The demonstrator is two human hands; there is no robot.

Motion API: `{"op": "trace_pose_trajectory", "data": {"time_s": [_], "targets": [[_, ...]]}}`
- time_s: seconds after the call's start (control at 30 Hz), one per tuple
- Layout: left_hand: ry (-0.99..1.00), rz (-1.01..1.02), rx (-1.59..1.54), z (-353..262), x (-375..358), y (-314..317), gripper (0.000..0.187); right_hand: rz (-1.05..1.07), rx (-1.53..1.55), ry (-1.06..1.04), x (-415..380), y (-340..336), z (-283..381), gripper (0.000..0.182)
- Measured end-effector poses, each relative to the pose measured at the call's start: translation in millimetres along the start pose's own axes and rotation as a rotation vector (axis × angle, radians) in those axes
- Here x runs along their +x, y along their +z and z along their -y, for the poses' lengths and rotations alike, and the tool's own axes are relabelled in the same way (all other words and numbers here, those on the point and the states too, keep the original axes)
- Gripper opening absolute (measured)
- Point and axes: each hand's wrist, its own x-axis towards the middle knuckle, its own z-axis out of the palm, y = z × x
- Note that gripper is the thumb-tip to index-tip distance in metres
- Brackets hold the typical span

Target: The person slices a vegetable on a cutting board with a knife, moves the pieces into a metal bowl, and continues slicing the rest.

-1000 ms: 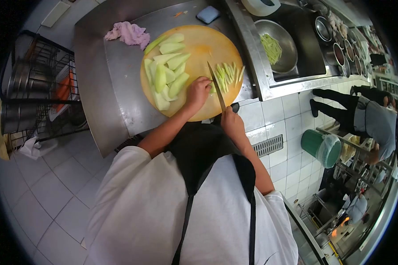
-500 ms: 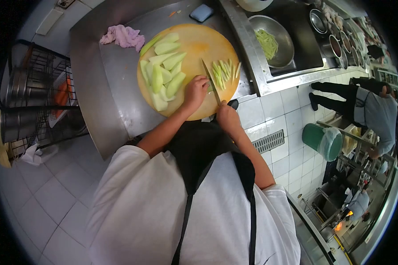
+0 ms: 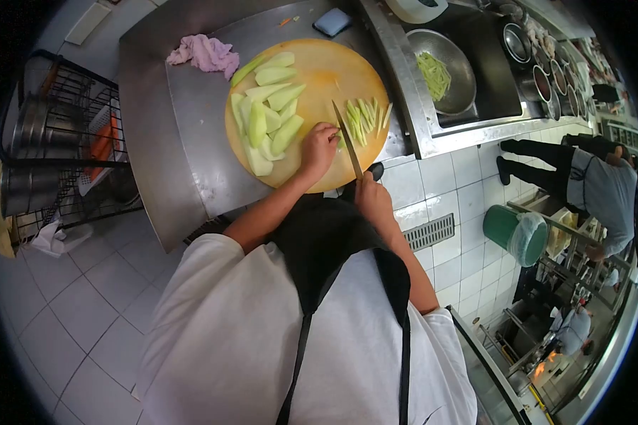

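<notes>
My right hand (image 3: 373,200) is closed round the handle of a kitchen knife (image 3: 351,145), whose blade points away from me over a round wooden cutting board (image 3: 326,67). Just left of the blade, my left hand (image 3: 320,150) has its fingers curled down on a small pale green vegetable piece (image 3: 340,140), mostly hidden by hand and blade. Thin vegetable strips (image 3: 365,119) lie on the board to the right of the knife. Larger peeled pale green wedges (image 3: 259,120) are heaped on the board's left side.
A pink cloth (image 3: 204,55) and a blue sponge (image 3: 332,23) lie on the steel counter (image 3: 184,127). To the right, a metal bowl (image 3: 461,85) holds more cut strips. A wire rack (image 3: 67,166) with pots stands at left. Other people (image 3: 602,184) work farther right.
The whole view has shifted slightly, moving the board a little to the right. The knife remains beside my left fingers, its blade slightly more apart from the strips.
</notes>
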Motion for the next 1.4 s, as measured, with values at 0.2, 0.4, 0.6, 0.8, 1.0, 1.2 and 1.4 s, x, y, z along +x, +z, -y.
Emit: {"op": "trace_pose_trajectory", "data": {"time_s": [0.2, 0.4, 0.6, 0.8, 1.0, 1.2, 1.4], "targets": [[-0.013, -0.014, -0.032, -1.8, -0.9, 1.0, 0.019, 0.009, -0.023, 0.009, -6.5, -1.2, 1.5, 0.017], [0.048, -0.037, 0.015, 2.4, -1.1, 2.3, 0.021, 0.031, -0.073, 0.04, 8.2, 17.6, 1.9, 0.012], [0.046, -0.037, -0.025, 5.1, -1.1, 5.6, 0.022, 0.043, -0.145, 0.03, 17.0, 4.2, -1.7, 0.01], [0.009, -0.065, -0.064, 3.5, -3.0, 7.0, 0.019, -0.005, -0.087, -0.032, 11.5, -5.3, -9.2, 0.011], [-0.037, -0.076, -0.08, 4.8, -4.5, 8.9, 0.016, -0.005, -0.02, -0.014, -7.0, 0.0, -2.0, 0.017], [-0.01, -0.104, -0.046, 4.7, -5.5, 10.2, 0.014, 0.023, -0.029, -0.005, -14.2, 0.4, -2.8, 0.018], [0.043, -0.121, -0.041, 7.4, -5.1, 11.1, 0.014, 0.061, -0.011, 0.008, 3.8, 15.4, -3.5, 0.019]]}}
